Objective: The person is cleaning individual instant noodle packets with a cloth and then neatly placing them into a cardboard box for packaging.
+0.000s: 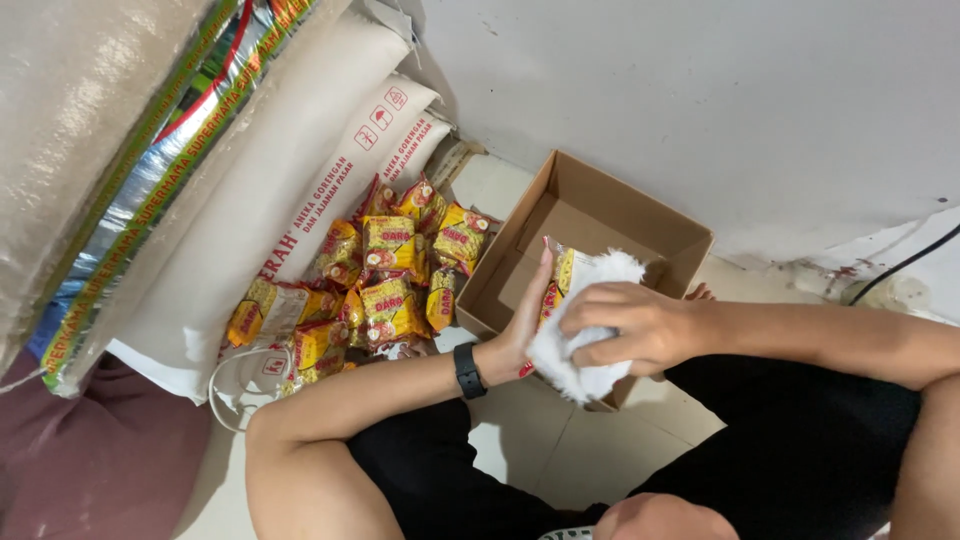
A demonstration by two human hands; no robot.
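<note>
**Caller:** Between the two hands, right over the near edge of the box, sits a yellow snack packet [558,285]. Left hand [525,320] stands upright with the palm flat against the packet's side, fingers straight and pointing up, propping it rather than closing round it.

**Partner:** And the right hand [630,325]?

**Caller:** Curled down on a fluffy white cloth [585,345], fingers bent and gripping it, pressing it against the packet's face. Cloth spills out above the knuckles and hangs below them, so most of the packet is covered.

**Partner:** A black wristband [468,370] sits on the left wrist, I see.

**Caller:** Yes, just behind that propping hand. Directly beyond both hands is an open cardboard box [640,215], flaps spread; its floor looks bare where I can see it.

**Partner:** What lies off to the left hand's side?

**Caller:** A heap of matching yellow packets [385,285] on the tiled floor [545,440], near the box's left wall. Farther out from that hand, big white sacks [300,170] lean in a stack, with a silvery striped sack [130,190] outermost.

**Partner:** And past the right arm?

**Caller:** A pale wall [720,100] behind the box, and a black cable [905,265] trailing along its foot.
</note>
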